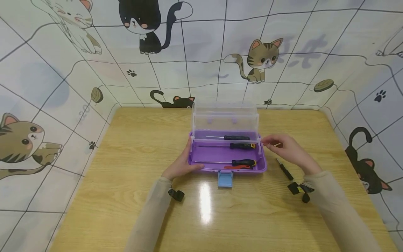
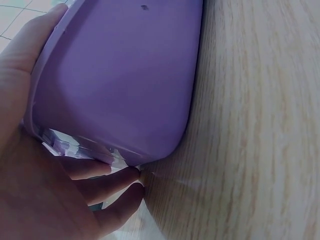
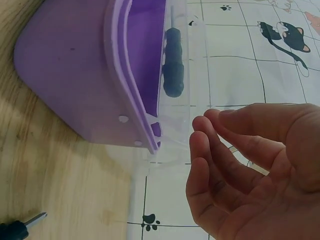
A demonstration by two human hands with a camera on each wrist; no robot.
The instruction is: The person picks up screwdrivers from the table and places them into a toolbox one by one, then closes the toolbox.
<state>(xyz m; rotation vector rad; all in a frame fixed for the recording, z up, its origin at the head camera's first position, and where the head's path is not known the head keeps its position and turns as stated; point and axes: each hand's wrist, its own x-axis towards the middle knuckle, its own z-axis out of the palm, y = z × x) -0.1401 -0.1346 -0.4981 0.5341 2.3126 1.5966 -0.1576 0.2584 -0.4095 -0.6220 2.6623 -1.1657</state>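
Observation:
A purple toolbox (image 1: pixel 227 171) stands on the table with its clear lid (image 1: pixel 225 121) raised. Inside lie a front screwdriver (image 1: pixel 244 162) with a black and yellow handle, two more dark-handled screwdrivers behind it, and an orange-handled thing (image 1: pixel 237 167), partly hidden. My left hand (image 1: pixel 181 165) holds the toolbox's left end, thumb on the front rim, fingers round the back corner. Close to the lid's right edge is my right hand (image 1: pixel 288 150), fingers loosely bent and nothing visible in them; whether the fingertips (image 3: pixel 199 141) touch the lid I cannot tell.
Right of the toolbox, a small dark screwdriver (image 1: pixel 284 170) lies on the wooden table (image 1: pixel 141 140), beneath the right forearm. A blue latch (image 1: pixel 225 179) hangs open at the toolbox's front. Cat-patterned wall covering (image 1: pixel 204 70) borders the table's back and sides.

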